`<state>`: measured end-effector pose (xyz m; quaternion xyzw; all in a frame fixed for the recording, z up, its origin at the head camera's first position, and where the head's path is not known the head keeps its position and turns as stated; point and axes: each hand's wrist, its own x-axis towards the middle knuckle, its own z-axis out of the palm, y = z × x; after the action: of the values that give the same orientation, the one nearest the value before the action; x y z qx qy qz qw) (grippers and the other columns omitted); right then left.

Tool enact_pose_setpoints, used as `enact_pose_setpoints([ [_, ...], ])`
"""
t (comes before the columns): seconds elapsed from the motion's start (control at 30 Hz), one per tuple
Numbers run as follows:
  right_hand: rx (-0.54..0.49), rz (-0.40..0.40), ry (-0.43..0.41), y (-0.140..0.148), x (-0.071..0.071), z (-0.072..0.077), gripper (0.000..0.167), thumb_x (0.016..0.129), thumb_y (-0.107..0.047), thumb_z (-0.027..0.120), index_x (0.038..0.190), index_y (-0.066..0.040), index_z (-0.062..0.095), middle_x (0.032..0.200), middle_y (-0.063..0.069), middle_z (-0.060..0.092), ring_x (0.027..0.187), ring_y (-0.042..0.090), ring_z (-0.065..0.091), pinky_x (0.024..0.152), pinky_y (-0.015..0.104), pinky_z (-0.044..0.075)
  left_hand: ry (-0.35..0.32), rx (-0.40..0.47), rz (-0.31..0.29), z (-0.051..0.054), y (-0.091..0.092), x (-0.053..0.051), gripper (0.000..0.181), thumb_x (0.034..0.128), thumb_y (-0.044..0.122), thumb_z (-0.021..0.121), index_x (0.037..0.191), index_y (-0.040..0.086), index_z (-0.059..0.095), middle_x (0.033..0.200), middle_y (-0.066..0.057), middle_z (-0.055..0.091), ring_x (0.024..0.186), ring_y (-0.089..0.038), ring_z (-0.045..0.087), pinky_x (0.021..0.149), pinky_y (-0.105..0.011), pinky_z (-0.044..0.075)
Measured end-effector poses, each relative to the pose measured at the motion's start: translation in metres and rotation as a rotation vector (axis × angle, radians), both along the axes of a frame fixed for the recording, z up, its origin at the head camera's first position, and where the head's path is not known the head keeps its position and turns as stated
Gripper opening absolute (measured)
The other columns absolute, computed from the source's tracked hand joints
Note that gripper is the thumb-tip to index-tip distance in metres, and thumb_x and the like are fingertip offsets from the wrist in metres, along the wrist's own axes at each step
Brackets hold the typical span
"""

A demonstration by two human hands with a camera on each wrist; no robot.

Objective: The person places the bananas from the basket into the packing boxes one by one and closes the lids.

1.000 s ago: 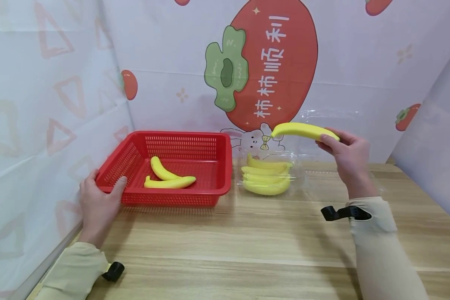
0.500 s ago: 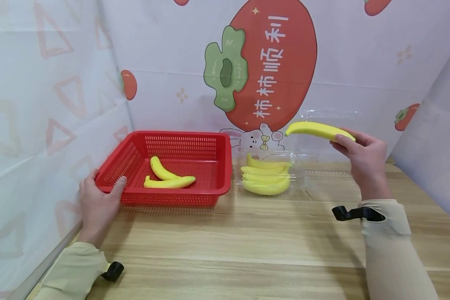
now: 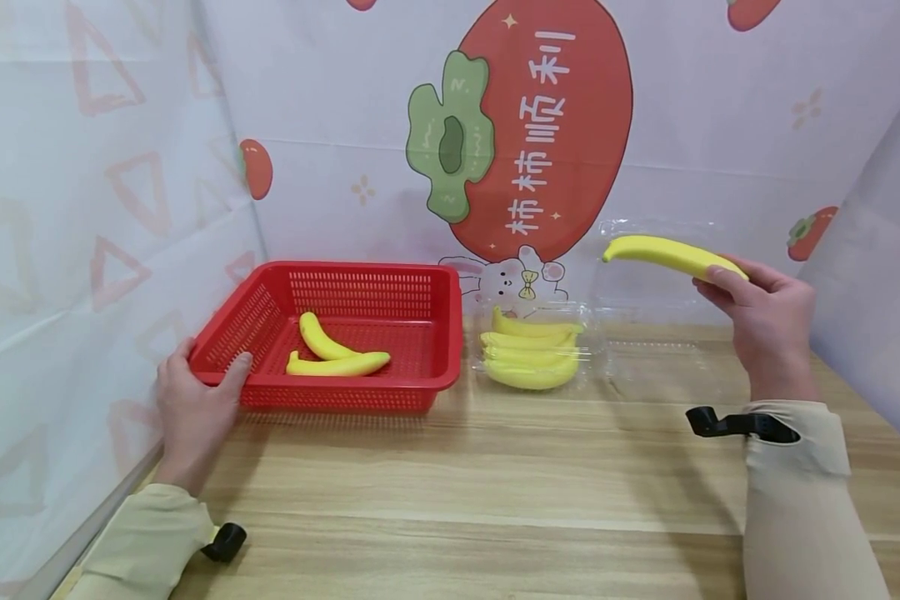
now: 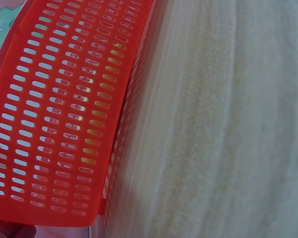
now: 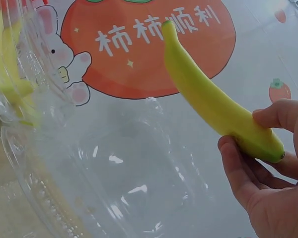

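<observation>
Presently: table (image 3: 450,517), one-item transfer seemingly the step in hand.
Red basket (image 3: 330,382); clear packaging (image 3: 652,371) to its right; left hand (image 3: 195,412) gripping basket rim; right hand (image 3: 776,325) pinching yellow banana (image 3: 660,252), aloft near packaging; next move likely calls for steady lowering.

The basket (image 3: 337,383) looks plastic, the clamshell (image 5: 131,166) glossy plastic, the held banana (image 3: 667,252) smooth.

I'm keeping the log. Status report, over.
Left hand gripping basket rim. Right hand pinching banana aloft, outside basket. Nothing visibly in the way.
</observation>
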<state>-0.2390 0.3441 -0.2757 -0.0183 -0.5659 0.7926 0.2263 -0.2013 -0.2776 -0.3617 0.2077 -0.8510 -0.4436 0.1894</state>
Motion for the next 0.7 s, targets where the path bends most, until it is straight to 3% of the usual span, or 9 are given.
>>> enact_pose_setpoints([
  [0.4, 0.017, -0.032, -0.048, 0.019, 0.001, -0.007, 0.043, 0.084, -0.009, 0.088, 0.126, -0.005, 0.078, 0.11, -0.001, 0.07, 0.083, 0.01, 0.08, 0.075, 0.023, 0.064, -0.007, -0.002, -0.003, 0.003, 0.001, 0.002, 0.09, 0.1028, 0.047, 0.06, 0.171, 0.008, 0.015, 0.165, -0.025, 0.031, 0.146, -0.042, 0.036, 0.115, -0.065, 0.047],
  [0.7, 0.078, -0.081, -0.132, 0.029, -0.001, -0.017, 0.035, 0.084, -0.007, 0.088, 0.119, -0.008, 0.082, 0.101, -0.006, 0.071, 0.077, 0.007, 0.078, 0.07, 0.02, 0.063, -0.007, 0.004, -0.004, 0.002, 0.0, 0.001, 0.092, 0.1023, 0.048, 0.061, 0.171, 0.008, 0.015, 0.165, -0.024, 0.031, 0.146, -0.042, 0.036, 0.115, -0.065, 0.047],
])
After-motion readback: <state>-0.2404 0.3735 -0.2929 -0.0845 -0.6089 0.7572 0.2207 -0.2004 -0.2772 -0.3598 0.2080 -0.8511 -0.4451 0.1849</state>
